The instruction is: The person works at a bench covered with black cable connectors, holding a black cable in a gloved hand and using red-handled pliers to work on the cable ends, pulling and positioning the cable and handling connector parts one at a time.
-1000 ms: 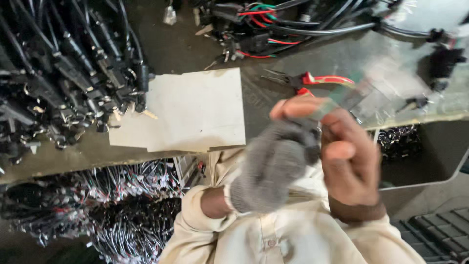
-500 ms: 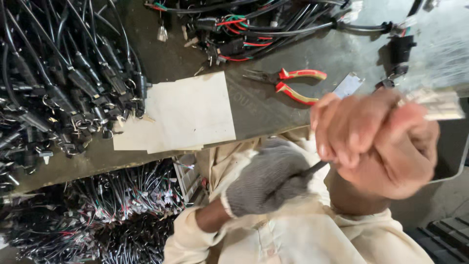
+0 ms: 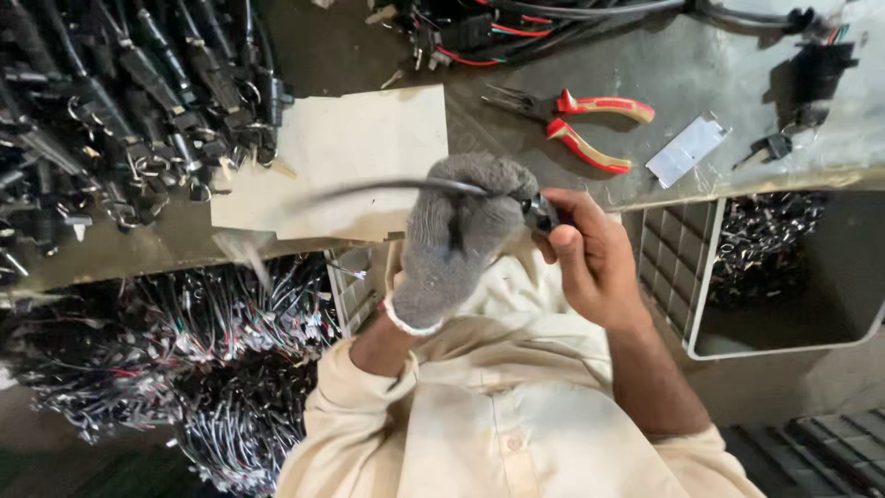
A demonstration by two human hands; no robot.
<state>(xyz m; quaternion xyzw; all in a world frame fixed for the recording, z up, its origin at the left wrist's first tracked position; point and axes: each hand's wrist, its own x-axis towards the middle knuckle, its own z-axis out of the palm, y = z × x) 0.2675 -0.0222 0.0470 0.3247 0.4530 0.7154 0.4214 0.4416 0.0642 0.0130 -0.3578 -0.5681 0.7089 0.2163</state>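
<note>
My left hand (image 3: 456, 240) wears a grey knit glove and is closed around a black cable (image 3: 369, 189) that blurs out to the left over the beige card sheet (image 3: 355, 157). My bare right hand (image 3: 585, 258) pinches the cable's black connector end (image 3: 537, 212) right beside the gloved fist. Both hands are held close together above my lap, just in front of the bench edge.
Red and yellow pliers (image 3: 581, 124) lie on the metal bench (image 3: 701, 65) beside a small clear plastic packet (image 3: 684, 150). A heap of black cable connectors (image 3: 120, 101) fills the left. Wire bundles (image 3: 184, 350) hang below, and a white crate (image 3: 774, 277) sits at right.
My right hand has come down from its raised position and now meets the gloved left hand. The left hand has risen, and a black cable now sweeps out to the left.
</note>
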